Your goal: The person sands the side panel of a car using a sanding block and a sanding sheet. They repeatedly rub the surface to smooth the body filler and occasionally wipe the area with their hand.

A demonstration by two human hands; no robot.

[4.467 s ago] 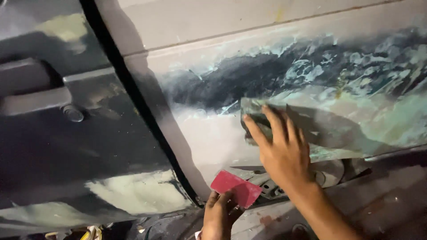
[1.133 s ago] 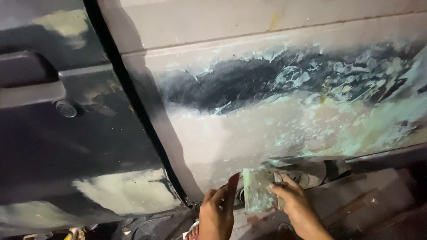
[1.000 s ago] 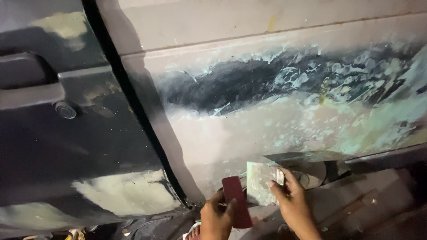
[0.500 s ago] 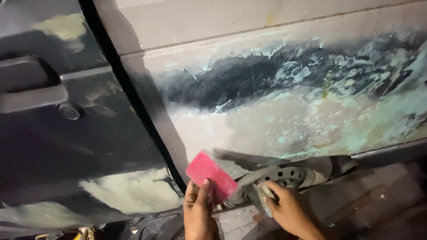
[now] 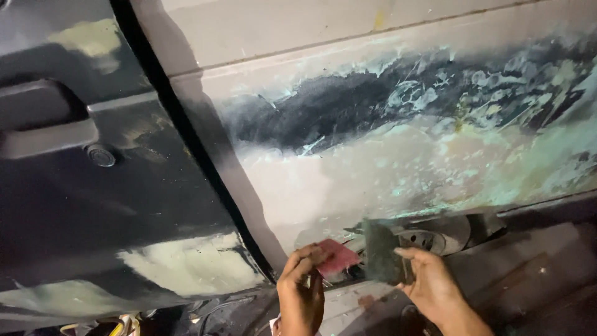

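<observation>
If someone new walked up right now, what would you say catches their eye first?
Most striking is the broad patch of pale filler smeared over the car's body panel, with a dark sanded streak running above it. Below, at the bottom edge, the left hand holds a red spreader and the right hand a grey-green block.

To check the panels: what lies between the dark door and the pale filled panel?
In the head view, a dark narrow gap runs diagonally between the dark door and the pale panel.
</observation>
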